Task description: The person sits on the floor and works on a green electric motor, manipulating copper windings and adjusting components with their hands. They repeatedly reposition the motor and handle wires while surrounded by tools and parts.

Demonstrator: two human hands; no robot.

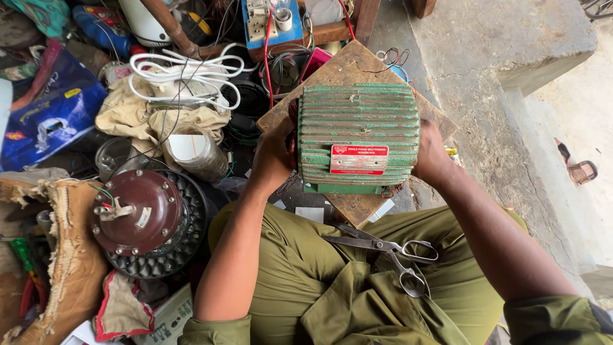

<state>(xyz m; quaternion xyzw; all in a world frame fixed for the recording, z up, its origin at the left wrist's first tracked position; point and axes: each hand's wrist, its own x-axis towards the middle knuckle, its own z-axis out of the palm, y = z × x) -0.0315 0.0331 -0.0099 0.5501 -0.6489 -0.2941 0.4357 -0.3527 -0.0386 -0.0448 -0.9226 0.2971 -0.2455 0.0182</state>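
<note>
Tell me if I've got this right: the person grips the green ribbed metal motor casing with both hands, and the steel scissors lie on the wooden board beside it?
Not quite. In the head view the steel scissors lie on the person's lap, not on the wooden board. Both the left hand and right hand do grip the green ribbed metal motor casing.

Olive-green shirt, sleeves rolled above elbows; matching olive trousers; forearms bare, left hand (pixel 273 160), right hand (pixel 431 155) ungloved.
</note>
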